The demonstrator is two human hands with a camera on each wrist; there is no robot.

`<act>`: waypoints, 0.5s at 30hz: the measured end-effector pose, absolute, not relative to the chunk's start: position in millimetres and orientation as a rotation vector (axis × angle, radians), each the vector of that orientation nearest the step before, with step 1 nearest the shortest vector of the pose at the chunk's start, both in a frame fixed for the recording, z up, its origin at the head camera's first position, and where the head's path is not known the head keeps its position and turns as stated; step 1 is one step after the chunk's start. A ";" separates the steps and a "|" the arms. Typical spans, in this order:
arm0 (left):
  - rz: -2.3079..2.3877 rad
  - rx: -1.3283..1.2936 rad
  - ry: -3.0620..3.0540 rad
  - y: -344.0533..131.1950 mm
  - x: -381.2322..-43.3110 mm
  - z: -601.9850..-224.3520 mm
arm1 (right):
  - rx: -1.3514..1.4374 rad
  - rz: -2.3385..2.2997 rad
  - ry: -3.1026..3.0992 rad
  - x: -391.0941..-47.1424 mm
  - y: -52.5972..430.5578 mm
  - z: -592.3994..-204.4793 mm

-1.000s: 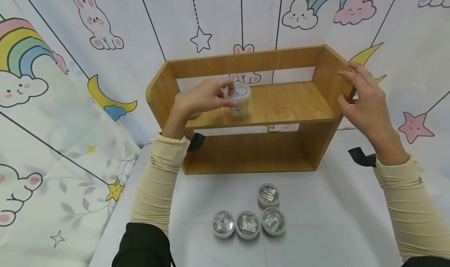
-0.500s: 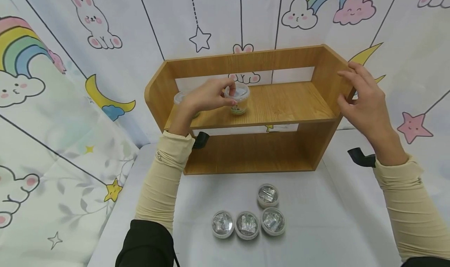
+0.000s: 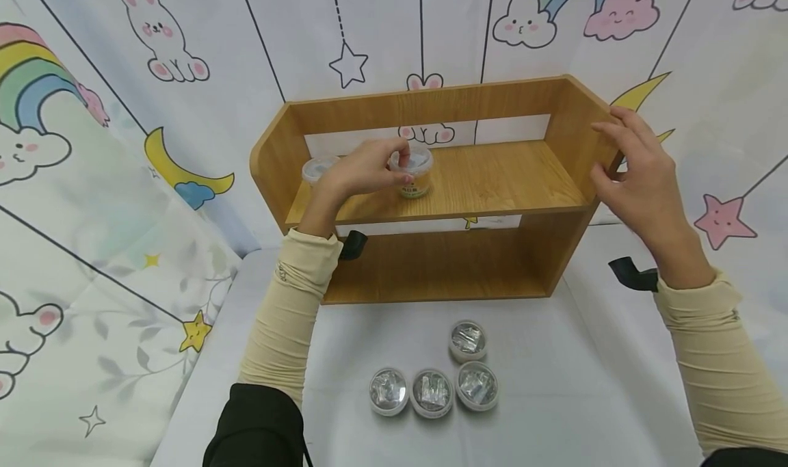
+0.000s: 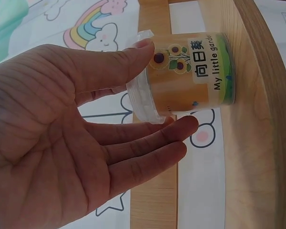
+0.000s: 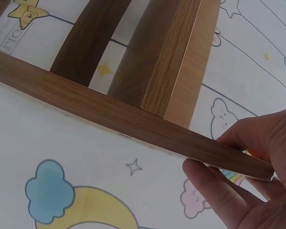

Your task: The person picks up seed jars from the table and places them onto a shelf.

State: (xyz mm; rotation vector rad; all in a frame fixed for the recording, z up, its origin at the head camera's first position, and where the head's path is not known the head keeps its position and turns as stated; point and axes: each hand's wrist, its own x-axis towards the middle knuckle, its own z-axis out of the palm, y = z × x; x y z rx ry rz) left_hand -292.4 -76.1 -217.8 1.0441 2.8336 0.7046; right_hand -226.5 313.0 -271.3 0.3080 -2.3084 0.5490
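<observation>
Left cup partly hidden behind left hand, silvery contents of four tubs unclear, perhaps foil

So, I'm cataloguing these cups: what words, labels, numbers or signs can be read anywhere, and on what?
"向日葵": on the cup in the left hand, left wrist view.
"My little garde", its end unclear at the edge: same cup.
Backdrop: lettering in both wrist views, too blurred or cut off to read.
Left sleeve: tiny marks, too small to read.
No numbers are legible.
</observation>
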 end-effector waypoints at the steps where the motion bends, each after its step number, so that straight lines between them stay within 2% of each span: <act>1: 0.698 1.039 2.836 -76.1 -292.5 -217.8 | 0.308 0.550 -2.309 -226.4 312.9 -271.2; 15: 0.644 1.095 2.890 -83.9 -286.7 -217.5 | 0.310 0.563 -2.316 -224.2 311.0 -270.6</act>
